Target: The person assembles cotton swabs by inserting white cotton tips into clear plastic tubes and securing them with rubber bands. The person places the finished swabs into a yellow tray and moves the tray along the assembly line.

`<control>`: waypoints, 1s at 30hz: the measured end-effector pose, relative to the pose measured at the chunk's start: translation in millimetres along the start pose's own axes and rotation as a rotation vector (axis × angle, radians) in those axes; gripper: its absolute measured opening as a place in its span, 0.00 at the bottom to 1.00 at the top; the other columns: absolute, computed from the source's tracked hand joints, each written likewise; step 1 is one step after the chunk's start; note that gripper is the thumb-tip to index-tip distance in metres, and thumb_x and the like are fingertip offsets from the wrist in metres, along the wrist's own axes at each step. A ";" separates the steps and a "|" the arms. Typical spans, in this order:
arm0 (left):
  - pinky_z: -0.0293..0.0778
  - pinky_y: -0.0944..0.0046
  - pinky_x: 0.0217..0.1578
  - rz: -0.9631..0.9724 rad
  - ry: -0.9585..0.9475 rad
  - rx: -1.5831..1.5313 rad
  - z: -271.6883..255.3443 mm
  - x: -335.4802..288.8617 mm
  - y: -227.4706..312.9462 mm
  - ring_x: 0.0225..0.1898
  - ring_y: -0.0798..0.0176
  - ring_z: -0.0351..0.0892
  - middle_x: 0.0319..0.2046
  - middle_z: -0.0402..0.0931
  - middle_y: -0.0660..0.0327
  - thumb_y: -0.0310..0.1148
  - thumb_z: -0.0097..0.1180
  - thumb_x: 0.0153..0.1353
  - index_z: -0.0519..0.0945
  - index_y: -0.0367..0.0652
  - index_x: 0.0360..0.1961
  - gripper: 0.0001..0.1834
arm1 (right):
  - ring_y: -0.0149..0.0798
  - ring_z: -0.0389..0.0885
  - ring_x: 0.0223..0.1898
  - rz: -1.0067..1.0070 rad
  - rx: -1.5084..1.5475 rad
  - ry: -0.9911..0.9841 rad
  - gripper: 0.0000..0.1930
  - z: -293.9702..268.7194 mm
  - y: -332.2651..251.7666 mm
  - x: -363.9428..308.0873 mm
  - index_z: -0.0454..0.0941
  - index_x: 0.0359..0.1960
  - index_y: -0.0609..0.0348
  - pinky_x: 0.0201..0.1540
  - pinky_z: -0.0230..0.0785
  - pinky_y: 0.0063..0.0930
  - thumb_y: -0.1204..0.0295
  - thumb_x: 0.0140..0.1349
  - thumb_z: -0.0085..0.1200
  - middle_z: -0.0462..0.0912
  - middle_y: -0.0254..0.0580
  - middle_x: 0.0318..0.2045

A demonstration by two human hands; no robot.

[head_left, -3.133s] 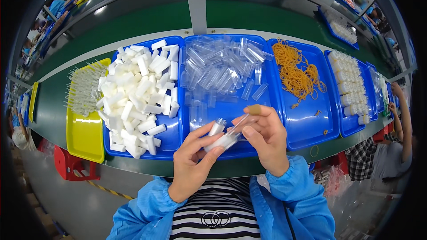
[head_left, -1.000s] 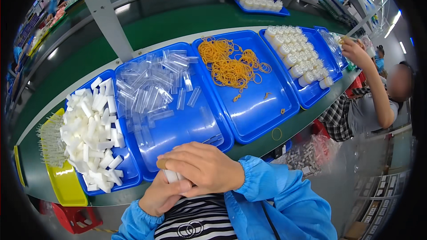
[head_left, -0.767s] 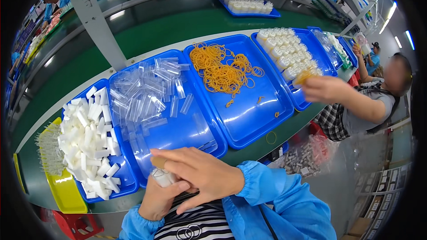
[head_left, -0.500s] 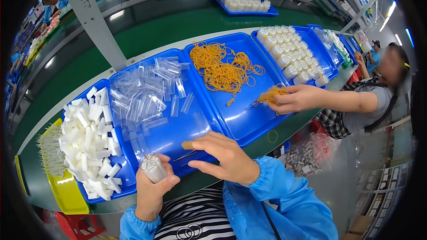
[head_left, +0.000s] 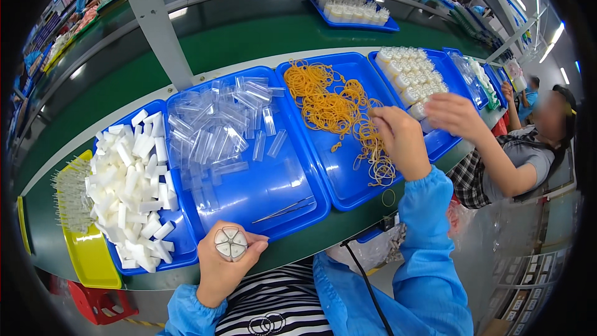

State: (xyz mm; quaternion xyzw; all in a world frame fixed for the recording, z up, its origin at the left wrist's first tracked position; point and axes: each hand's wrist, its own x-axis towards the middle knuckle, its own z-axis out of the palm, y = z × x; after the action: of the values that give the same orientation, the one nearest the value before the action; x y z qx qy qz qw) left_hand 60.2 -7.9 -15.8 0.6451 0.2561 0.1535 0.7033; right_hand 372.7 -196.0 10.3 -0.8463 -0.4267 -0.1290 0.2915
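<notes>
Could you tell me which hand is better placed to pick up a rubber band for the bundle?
Right. The right hand already hovers over the orange rubber bands, while the left hand holds the bundle.

— Do you see any labels, signs or screens where you sit?

— None that you can make out. What you have is packaging. In the middle blue tray [head_left: 292,205], a loose heap of clear plastic sleeves [head_left: 214,127] lies toward its far side, small, narrow and see-through.

— Anything already packed?

— Your left hand [head_left: 222,260] holds a round bundle [head_left: 231,243] of white pieces, its end facing you like wedges. Farther right, a blue tray [head_left: 449,140] carries rows of similar white round bundles [head_left: 407,78], and another such tray [head_left: 348,22] stands across the green belt.

— And below the table?

— A crumpled clear plastic bag [head_left: 373,252] hangs at its near edge, beside your right sleeve.
</notes>
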 end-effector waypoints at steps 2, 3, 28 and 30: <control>0.79 0.69 0.36 -0.016 0.007 -0.002 -1.5 -0.7 -4.6 0.35 0.66 0.85 0.29 0.84 0.56 0.20 0.68 0.53 0.74 0.36 0.35 0.13 | 0.51 0.82 0.36 0.016 0.023 0.014 0.05 4.5 10.0 6.4 0.82 0.37 0.59 0.38 0.74 0.41 0.75 0.60 0.58 0.83 0.47 0.32; 0.79 0.70 0.35 -0.023 0.009 -0.003 -1.9 -0.4 -6.8 0.34 0.68 0.84 0.29 0.84 0.56 0.20 0.68 0.53 0.75 0.36 0.36 0.13 | 0.51 0.82 0.35 0.007 -0.099 -0.008 0.06 6.3 12.9 8.4 0.82 0.37 0.59 0.38 0.74 0.42 0.74 0.60 0.59 0.83 0.47 0.32; 0.67 0.51 0.61 0.346 0.164 -0.008 15.9 12.8 -4.0 0.57 0.53 0.74 0.52 0.75 0.45 0.22 0.70 0.51 0.71 0.40 0.32 0.16 | 0.43 0.78 0.40 -0.181 0.727 -0.212 0.06 24.6 -128.3 -32.4 0.81 0.28 0.54 0.44 0.67 0.38 0.68 0.56 0.63 0.81 0.38 0.32; 0.72 0.57 0.51 0.286 0.195 -0.063 14.4 11.5 -4.3 0.46 0.58 0.78 0.41 0.78 0.50 0.23 0.67 0.54 0.69 0.41 0.33 0.15 | 0.45 0.76 0.41 -0.194 0.780 -0.380 0.08 34.2 -152.0 -39.7 0.77 0.33 0.59 0.46 0.66 0.36 0.69 0.59 0.63 0.79 0.42 0.35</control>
State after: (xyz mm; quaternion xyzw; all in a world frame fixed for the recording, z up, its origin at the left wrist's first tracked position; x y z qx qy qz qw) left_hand 77.2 -14.1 -21.4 0.6347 0.2240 0.3218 0.6659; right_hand 226.5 -130.2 22.7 -0.6378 -0.5669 0.1730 0.4918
